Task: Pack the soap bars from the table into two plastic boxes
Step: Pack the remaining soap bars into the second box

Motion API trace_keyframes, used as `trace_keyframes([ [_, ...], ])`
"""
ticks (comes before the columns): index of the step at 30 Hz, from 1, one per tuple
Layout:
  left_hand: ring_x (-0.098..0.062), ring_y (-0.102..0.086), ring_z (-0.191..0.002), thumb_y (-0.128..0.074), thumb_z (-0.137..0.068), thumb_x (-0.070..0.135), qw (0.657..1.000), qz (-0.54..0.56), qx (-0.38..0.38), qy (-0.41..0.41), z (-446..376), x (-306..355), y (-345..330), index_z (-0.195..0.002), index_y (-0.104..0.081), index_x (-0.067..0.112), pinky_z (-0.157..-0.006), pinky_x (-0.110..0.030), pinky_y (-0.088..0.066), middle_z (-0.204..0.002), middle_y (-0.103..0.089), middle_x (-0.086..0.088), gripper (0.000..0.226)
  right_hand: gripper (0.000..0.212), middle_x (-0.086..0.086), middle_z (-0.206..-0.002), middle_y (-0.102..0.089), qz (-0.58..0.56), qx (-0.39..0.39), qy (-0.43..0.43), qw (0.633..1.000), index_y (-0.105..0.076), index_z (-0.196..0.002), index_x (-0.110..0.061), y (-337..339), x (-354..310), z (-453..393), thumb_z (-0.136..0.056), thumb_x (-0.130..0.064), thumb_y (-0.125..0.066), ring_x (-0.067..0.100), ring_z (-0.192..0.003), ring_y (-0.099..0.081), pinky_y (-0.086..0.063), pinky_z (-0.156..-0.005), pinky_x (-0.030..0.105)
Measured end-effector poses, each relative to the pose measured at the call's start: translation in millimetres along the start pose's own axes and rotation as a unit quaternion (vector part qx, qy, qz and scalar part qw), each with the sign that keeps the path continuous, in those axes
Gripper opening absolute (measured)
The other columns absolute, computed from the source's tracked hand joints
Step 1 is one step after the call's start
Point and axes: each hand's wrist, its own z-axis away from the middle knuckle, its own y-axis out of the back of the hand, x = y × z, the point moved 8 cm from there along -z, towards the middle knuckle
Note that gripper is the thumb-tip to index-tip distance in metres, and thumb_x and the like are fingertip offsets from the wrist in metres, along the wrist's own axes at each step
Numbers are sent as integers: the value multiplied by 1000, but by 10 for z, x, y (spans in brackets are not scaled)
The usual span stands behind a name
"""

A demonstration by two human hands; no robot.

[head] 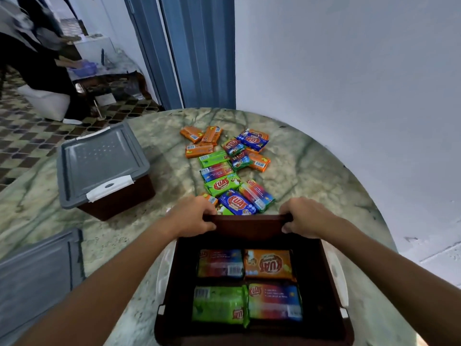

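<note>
Cut off by the bottom edge: near rim of the open dark brown plastic box [324, 283]. Cropped at the left edge: loose grey plastic lid [37, 278]. Partly hidden behind the left hand [192, 216]: small orange-wrapped soap bar [211, 199]. Blurred beyond recognition: dark-clothed person [37, 58] at far left.

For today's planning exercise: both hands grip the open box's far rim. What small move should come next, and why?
Probably let the right hand release the open box and pick the blue soap bar just beyond the rim: four bars lie inside, many remain on the table.
</note>
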Motion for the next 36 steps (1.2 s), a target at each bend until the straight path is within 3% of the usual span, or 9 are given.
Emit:
trace_keyframes([
  [3, -7, -62, -71, -71, -85, 18, 979, 199, -10, 29, -186, -136, 141, -94, -71, 11, -62, -17, -47, -78, -67, 2, 12, 26, 2, -77, -64, -165, -86, 44, 981, -66, -77, -15, 26, -19, -226, -86, -39, -66, 16, -72, -60, -48, -67, 34],
  [5, -16, -63, -80, -68, -86, 21, 982, 155, 55, 92, -471, -390, 211, -101, -67, 11, -67, -24, -48, -88, -68, -3, 18, 23, 5, -77, -64, -235, -6, 34, 971, -65, -77, -10, 157, 42, -626, -91, -27, -59, 18, -72, -59, -48, -66, 34],
  [7, -20, -60, -99, -67, -85, 32, 989, 25, 31, 145, -668, -549, 90, -117, -59, 16, -80, -28, -48, -111, -63, -3, 37, 20, 10, -94, -66, -181, 55, 7, 982, -66, -95, -6, 138, 53, -1032, -93, -22, -53, 24, -85, -60, -46, -70, 31],
  [9, -21, -57, -108, -70, -81, 43, 981, -21, -48, 186, -817, -682, -153, -129, -50, 20, -91, -34, -48, -125, -59, -3, 57, 29, 13, -113, -61, -122, 26, -26, 992, -59, -113, -8, -69, 13, -1364, -92, -27, -53, 29, -99, -59, -47, -81, 34],
  [14, -19, -58, -100, -82, -67, 44, 975, -6, -69, 210, -1015, -826, -345, -124, -52, 19, -87, -32, -51, -118, -60, -3, 69, 37, 10, -113, -61, -26, -5, -47, 999, -53, -113, -11, -364, -74, -1753, -89, -37, -60, 25, -96, -59, -50, -78, 36],
  [20, -17, -58, -96, -81, -67, 33, 980, -50, -29, 192, -1092, -838, -300, -113, -56, 18, -82, -30, -52, -111, -60, 0, 55, 32, 9, -108, -62, 39, 29, -54, 997, -54, -112, -10, -341, -134, -1775, -88, -29, -62, 26, -94, -61, -47, -70, 35],
  [27, -23, -50, -117, -82, -66, 27, 981, -74, -52, 172, -1016, -897, -370, -140, -37, 23, -96, -34, -46, -131, -48, -8, 87, 36, 11, -112, -61, 29, -23, -44, 998, -54, -113, -11, -448, 2, -1789, -84, -31, -61, 29, -102, -60, -52, -84, 39],
  [31, -19, -53, -106, -78, -70, 27, 985, -6, 24, 170, -782, -844, -28, -137, -41, 20, -87, -29, -46, -127, -54, -9, 77, 33, 12, -111, -61, 65, 14, -16, 998, -55, -110, -11, -395, 18, -1720, -82, -24, -66, 28, -100, -59, -52, -82, 37],
  [36, -18, -56, -107, -84, -62, 32, 993, -5, 116, 27, -280, -255, 731, -138, -47, 18, -92, -30, -46, -123, -60, -5, 86, 57, 13, -111, -64, -43, 142, 17, 989, -51, -128, -14, 359, -87, -1114, -76, -25, -70, 31, -99, -60, -47, -75, 31],
])
